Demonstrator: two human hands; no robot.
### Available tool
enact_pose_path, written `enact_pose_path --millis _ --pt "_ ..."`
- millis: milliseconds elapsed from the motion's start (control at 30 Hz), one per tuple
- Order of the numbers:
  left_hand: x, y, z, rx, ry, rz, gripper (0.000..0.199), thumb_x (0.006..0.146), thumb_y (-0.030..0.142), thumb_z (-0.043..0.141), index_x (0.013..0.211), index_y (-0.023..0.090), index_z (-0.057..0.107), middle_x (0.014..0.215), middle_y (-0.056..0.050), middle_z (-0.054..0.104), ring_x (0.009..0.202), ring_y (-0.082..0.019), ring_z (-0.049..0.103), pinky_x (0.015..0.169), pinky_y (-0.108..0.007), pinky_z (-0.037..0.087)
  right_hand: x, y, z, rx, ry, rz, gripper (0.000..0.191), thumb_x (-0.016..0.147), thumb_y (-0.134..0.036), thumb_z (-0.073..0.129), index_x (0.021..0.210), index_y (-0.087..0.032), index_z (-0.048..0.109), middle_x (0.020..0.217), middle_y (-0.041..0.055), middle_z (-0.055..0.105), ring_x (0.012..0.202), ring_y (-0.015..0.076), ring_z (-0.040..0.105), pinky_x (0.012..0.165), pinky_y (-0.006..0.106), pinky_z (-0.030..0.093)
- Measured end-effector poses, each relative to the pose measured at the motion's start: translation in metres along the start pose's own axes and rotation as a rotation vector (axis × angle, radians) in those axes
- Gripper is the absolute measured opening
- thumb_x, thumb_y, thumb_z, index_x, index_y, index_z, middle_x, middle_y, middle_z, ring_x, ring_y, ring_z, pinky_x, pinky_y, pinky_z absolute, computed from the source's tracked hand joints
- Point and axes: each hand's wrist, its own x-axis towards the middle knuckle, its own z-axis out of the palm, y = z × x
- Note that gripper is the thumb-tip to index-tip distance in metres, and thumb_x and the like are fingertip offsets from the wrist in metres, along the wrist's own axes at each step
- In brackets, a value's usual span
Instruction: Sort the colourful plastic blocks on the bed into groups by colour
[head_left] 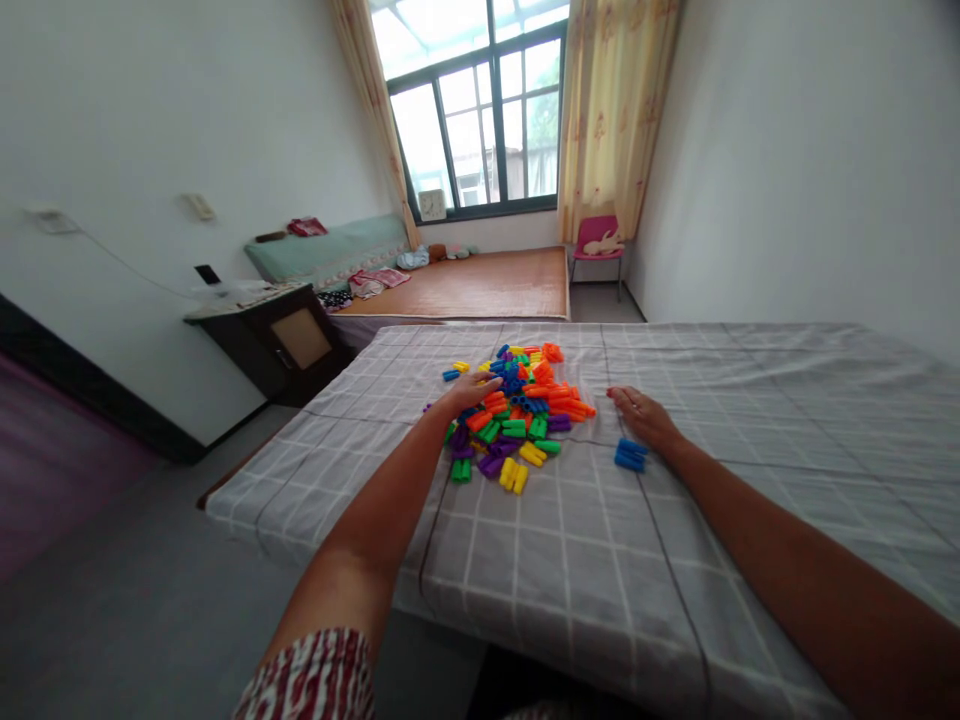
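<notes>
A heap of plastic pieces in orange, green, purple, yellow and blue lies on the grey checked cloth point(570, 540). My left hand point(474, 388) reaches over the left side of the heap, its fingers on or just above blue pieces; whether it grips one I cannot make out. To the right of the orange pieces point(570, 402), my right hand point(637, 410) rests low over the cloth, fingers stretched out and holding nothing. Several blue pieces point(631, 455) lie together just below my right hand. Yellow pieces point(514, 476) sit at the heap's near edge.
Behind the cloth-covered surface is a bed point(495, 285) with a brown mat and some clothes point(375, 282). A dark cabinet point(292, 340) stands at the left, a pink chair point(598, 240) at the back right. The cloth's near edge hangs below my forearms.
</notes>
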Motion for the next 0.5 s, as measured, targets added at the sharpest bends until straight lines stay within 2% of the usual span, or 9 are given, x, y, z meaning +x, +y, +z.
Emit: enact_pose_path --millis 133,300,367,400,433,500 --pt "-0.008 0.040 0.028 0.114 -0.107 0.154 0.053 0.083 0.055 0.056 0.122 0.020 0.064 0.123 -0.008 0.066 0.113 -0.027 0.060 0.099 -0.039 0.047 0.000 -0.003 0.001 0.075 -0.027 -0.004 0.050 0.096 -0.049 0.025 0.120 -0.024 0.061 0.123 0.0086 0.065 0.115 0.0239 0.060 0.102 0.043 0.044" --pt "-0.025 0.084 0.063 0.215 -0.245 0.460 0.049 0.087 0.047 0.054 0.128 0.021 0.060 0.130 -0.010 0.062 0.120 -0.026 0.056 0.104 -0.038 0.042 -0.003 -0.014 0.011 0.150 -0.029 -0.098 0.055 0.096 -0.054 0.024 0.131 -0.024 0.055 0.137 0.0081 0.057 0.130 0.0230 0.048 0.113 0.043 0.034" --pt "-0.022 0.090 0.061 0.209 -0.266 0.562 0.045 0.086 0.047 0.057 0.124 0.023 0.063 0.130 -0.009 0.062 0.120 -0.024 0.056 0.104 -0.035 0.042 -0.006 -0.019 0.013 0.147 -0.040 -0.120 0.058 0.096 -0.055 0.023 0.133 -0.022 0.054 0.138 0.0099 0.055 0.133 0.0244 0.045 0.115 0.044 0.031" --pt "-0.018 0.089 0.055 0.199 -0.224 0.571 0.042 0.086 0.047 0.056 0.120 0.024 0.065 0.128 -0.008 0.063 0.120 -0.023 0.056 0.104 -0.034 0.042 -0.007 -0.020 0.014 0.147 -0.043 -0.120 0.059 0.096 -0.055 0.023 0.133 -0.021 0.054 0.138 0.0108 0.055 0.134 0.0250 0.045 0.115 0.045 0.030" --pt "-0.011 0.084 0.045 0.188 -0.150 0.546 0.039 0.088 0.047 0.053 0.116 0.023 0.067 0.125 -0.008 0.065 0.119 -0.023 0.057 0.104 -0.034 0.041 -0.009 -0.022 0.014 0.150 -0.042 -0.115 0.059 0.096 -0.055 0.023 0.133 -0.020 0.054 0.138 0.0115 0.055 0.134 0.0254 0.044 0.115 0.045 0.030" --pt "0.004 0.063 0.017 0.174 0.082 0.382 0.041 0.093 0.046 0.042 0.111 0.020 0.068 0.121 -0.010 0.066 0.118 -0.023 0.056 0.106 -0.037 0.038 -0.010 -0.024 0.013 0.161 -0.032 -0.101 0.059 0.097 -0.053 0.022 0.132 -0.020 0.054 0.138 0.0120 0.055 0.133 0.0252 0.045 0.115 0.045 0.030"
